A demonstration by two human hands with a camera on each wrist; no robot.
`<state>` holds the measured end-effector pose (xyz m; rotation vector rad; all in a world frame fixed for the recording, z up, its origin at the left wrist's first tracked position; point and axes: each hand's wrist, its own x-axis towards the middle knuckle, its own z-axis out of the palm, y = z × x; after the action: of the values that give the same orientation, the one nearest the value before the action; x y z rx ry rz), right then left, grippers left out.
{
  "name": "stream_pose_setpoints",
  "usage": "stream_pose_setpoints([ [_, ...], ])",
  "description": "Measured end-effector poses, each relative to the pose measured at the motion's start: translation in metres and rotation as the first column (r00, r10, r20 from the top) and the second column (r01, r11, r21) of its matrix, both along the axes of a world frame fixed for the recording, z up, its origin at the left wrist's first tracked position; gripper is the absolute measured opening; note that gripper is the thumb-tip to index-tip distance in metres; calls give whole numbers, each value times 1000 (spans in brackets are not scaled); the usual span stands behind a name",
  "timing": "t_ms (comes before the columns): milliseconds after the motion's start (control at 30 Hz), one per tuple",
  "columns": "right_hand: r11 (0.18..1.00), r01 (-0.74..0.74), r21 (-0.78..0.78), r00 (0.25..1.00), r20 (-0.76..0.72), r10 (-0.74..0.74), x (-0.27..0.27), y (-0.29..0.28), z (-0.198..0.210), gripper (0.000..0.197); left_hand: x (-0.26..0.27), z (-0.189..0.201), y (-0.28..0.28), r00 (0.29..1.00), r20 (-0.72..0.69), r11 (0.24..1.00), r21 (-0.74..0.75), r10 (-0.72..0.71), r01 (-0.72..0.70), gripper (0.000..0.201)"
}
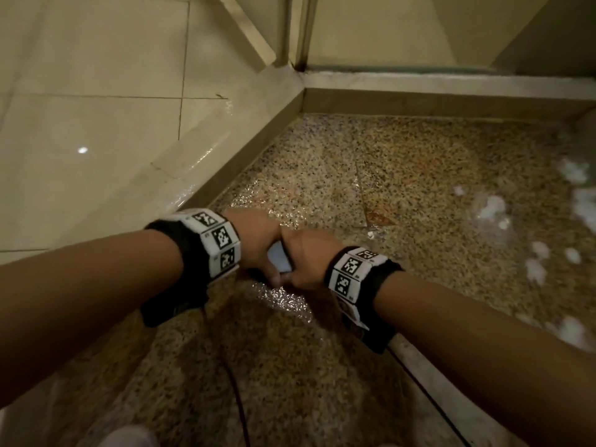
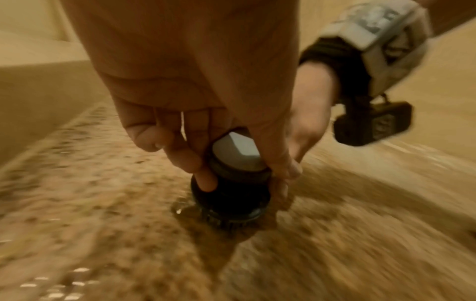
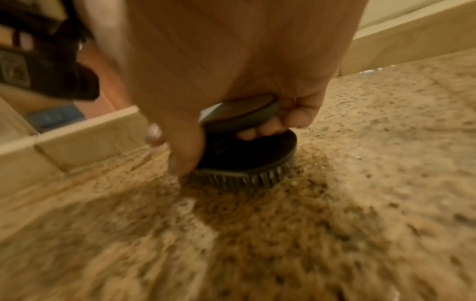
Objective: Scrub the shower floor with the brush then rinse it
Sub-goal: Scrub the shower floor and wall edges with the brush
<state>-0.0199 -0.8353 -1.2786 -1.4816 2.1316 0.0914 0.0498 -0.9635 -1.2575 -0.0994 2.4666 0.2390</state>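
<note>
A round dark scrub brush with a pale grey knob top stands bristles-down on the wet speckled shower floor. Both hands hold it together. My left hand curls its fingers round the knob from the left, and my right hand wraps it from the right. In the right wrist view the brush shows its bristle ring pressed on the floor, with fingers tucked under the knob. The brush body is hidden under the hands in the head view.
A raised tiled curb borders the floor on the left and another runs along the far side. White foam patches lie to the right. A thin dark cable trails on the floor below my arms.
</note>
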Motion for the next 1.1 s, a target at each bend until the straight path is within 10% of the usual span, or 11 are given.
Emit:
stream_pose_setpoints([
  [167,946,312,-92,950,31,-310,-15,-55,10,62,-24,18,-42,968,-196,983,-67,156,-171,43],
  [333,999,-8,33,1000,19,7,27,-50,5,36,0,17,-32,992,127,982,-188,21,3,45],
  [500,977,213,25,976,-51,-212,9,-84,12,55,-10,31,-46,987,-131,975,-188,95,-119,29],
  [667,969,-126,211,991,-7,131,49,-41,20,40,32,27,-13,991,129,991,-125,-27,43,37],
  [867,982,168,90,976,-158,-152,7,-86,21,75,-9,40,-39,979,-174,973,-185,103,-135,20],
  [1000,973,-54,226,985,-151,89,18,-78,20,60,-4,24,-31,995,-47,978,-185,92,-99,14],
  [1100,987,40,158,985,-173,-13,11,-81,18,57,-7,24,-34,984,-119,970,-191,130,-151,14],
])
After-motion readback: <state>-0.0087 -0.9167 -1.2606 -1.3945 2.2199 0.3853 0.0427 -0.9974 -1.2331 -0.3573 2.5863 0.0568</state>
